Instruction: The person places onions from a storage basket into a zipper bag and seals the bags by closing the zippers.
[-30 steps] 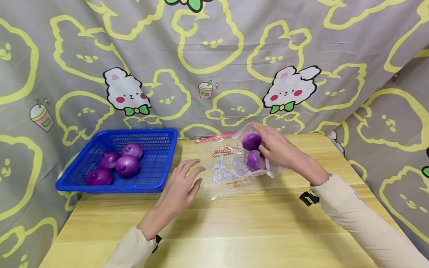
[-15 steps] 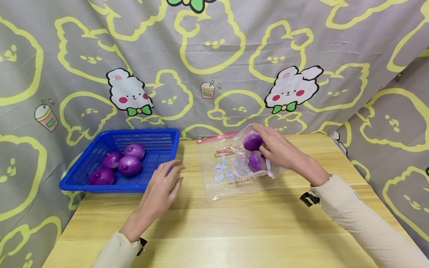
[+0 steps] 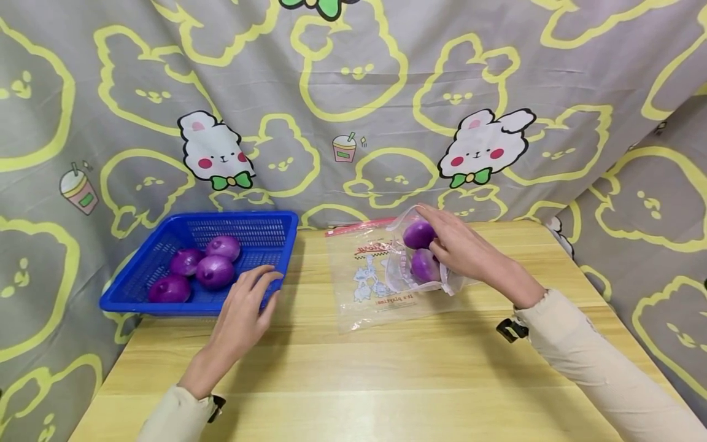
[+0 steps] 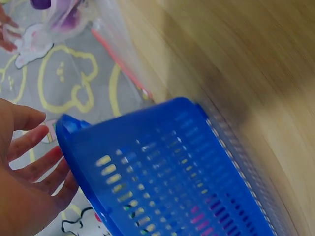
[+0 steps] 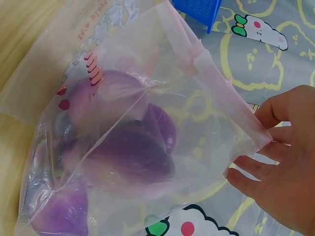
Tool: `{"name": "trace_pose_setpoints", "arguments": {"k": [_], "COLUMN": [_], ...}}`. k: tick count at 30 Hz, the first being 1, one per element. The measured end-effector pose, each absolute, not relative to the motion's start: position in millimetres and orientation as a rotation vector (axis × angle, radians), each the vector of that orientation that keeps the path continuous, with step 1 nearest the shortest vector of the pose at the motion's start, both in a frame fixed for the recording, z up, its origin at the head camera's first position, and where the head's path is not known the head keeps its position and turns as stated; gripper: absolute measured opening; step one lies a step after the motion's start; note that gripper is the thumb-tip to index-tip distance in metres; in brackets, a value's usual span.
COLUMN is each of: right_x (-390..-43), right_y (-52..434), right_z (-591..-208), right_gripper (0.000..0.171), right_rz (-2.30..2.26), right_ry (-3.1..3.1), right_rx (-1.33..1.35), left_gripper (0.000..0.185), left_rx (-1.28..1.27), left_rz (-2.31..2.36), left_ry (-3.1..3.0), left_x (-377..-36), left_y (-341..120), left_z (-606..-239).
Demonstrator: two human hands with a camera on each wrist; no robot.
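Note:
My left hand (image 3: 237, 319) reaches over the front right rim of a blue plastic basket (image 3: 291, 245), its fingers spread and loosely bent with nothing in them. Several purple onions (image 3: 215, 272) lie in the basket, left of my fingertips. At the right, my right hand (image 3: 466, 248) pinches the edge of a clear zip bag (image 5: 206, 128) between thumb and fingers and holds its mouth apart. Purple onions show inside, one onion (image 3: 418, 234) near the top and another onion (image 3: 424, 265) below it. The right wrist view shows more of them through the plastic.
A clear printed bag (image 3: 353, 313) with a red zip strip (image 3: 353, 228) lies flat on the wooden table (image 3: 353, 380), under and left of the held bag. Behind the table hangs a grey cartoon-patterned curtain (image 3: 309, 73).
My left hand has moved left, from beside the flat bag to over the basket's front right rim. My right hand stays in place, pinching the zip bag.

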State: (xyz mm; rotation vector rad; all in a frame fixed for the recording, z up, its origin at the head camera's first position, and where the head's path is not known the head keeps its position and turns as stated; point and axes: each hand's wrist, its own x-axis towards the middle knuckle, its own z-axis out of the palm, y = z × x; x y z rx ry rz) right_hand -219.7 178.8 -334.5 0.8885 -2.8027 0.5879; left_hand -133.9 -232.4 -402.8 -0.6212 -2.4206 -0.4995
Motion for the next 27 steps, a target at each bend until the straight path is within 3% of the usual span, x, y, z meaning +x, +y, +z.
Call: {"name": "trace_pose_setpoints", "arguments": {"k": [27], "right_x": [-222], "right_y": [178], "right_z": [-339], "right_gripper": [0.069], "right_rz": [0.588], "right_ry": [-2.776], "right_rx": [0.902], "left_gripper": [0.025], "left_rx": [-0.444], "left_rz": [-0.649], "left_ry": [-2.495], "left_x": [-140], "left_y": [-296], "left_z": [-398]}}
